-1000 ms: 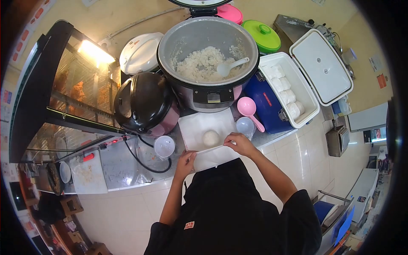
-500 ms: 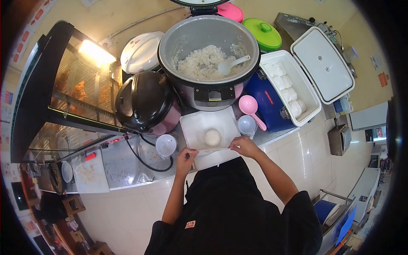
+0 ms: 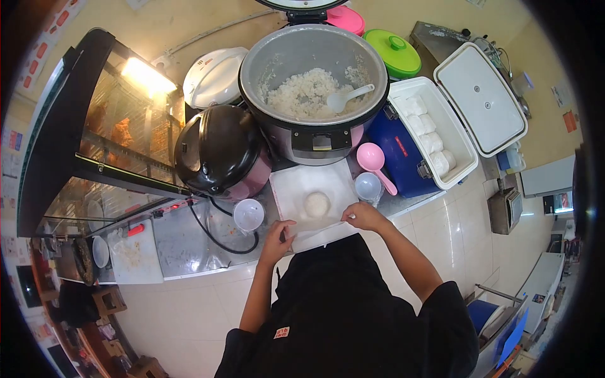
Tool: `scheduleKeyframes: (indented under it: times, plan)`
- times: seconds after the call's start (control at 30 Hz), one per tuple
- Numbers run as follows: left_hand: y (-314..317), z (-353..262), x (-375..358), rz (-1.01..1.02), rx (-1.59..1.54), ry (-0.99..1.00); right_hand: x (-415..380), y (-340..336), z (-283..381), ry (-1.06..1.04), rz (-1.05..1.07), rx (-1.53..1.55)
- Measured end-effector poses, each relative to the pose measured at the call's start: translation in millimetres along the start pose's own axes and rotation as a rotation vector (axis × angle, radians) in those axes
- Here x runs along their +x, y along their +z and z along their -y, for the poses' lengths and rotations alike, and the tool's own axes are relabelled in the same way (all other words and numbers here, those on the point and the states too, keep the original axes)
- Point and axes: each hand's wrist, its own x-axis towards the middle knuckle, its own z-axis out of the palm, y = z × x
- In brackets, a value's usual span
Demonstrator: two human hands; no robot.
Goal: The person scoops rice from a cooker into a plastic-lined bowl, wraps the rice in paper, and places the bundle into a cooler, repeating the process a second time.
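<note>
A round mound of white rice (image 3: 316, 205) rests on a sheet of white paper (image 3: 290, 183) at the counter's front edge. My left hand (image 3: 277, 240) is at the sheet's near left corner, fingers bent; whether it grips the paper is hard to see. At the near right corner, my right hand (image 3: 363, 217) pinches the paper's edge. Behind the sheet stands a large open cooker (image 3: 312, 145) holding rice and a white paddle (image 3: 350, 97). A clear bowl (image 3: 368, 187) is just above my right hand, and another bowl (image 3: 248, 215) is left of the sheet.
A blue cooler (image 3: 394, 142) with white wrapped packs stands right of the cooker, near a pink ladle (image 3: 372, 157). On the left are a black-lidded cooker (image 3: 220, 151), a lit glass cabinet (image 3: 126, 126), a black cable (image 3: 220, 239) and a white cutting board (image 3: 135, 255).
The near edge of the paper has come down lower beside the rice mound. My left hand has shifted slightly and its fingers look more spread. The whole view has moved a little.
</note>
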Motion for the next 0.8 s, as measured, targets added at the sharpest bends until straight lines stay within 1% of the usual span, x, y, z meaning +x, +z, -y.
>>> scheduleKeyframes:
  times: [0.03,0.1,0.2,0.23,0.3,0.43,0.5,0.53,0.6,0.63,0.73,0.8]
  plan:
    - [2,6,0,-0.001,-0.019,0.034,1,-1,2,0.014,0.003,-0.032]
    - [7,15,2,-0.005,-0.055,0.1,1,-8,10,0.018,0.035,0.057]
    - [8,12,4,-0.028,-0.117,0.001,-2,-14,15,0.075,0.034,0.104]
    - [10,13,5,-0.053,-0.137,0.007,-3,-14,16,0.101,0.027,0.105]
    - [12,14,9,-0.102,-0.178,0.02,-4,-16,18,0.104,-0.018,0.138]
    - [8,10,10,-0.089,-0.132,-0.058,-6,-15,15,0.081,-0.096,0.197]
    - [7,9,10,-0.055,-0.068,-0.069,-7,-17,18,0.092,-0.054,0.194]
    - [8,9,9,-0.043,-0.074,-0.111,-8,-18,21,0.098,-0.033,0.192]
    - [10,10,8,-0.018,-0.086,-0.195,-8,-18,31,0.043,-0.02,0.179]
    - [12,10,9,-0.031,-0.089,-0.198,-8,-18,34,0.015,-0.013,0.172]
    - [14,14,9,-0.074,-0.11,-0.23,-8,-7,35,0.015,-0.052,0.058]
    - [14,11,11,-0.104,-0.144,-0.281,-5,-3,34,0.044,-0.11,0.065]
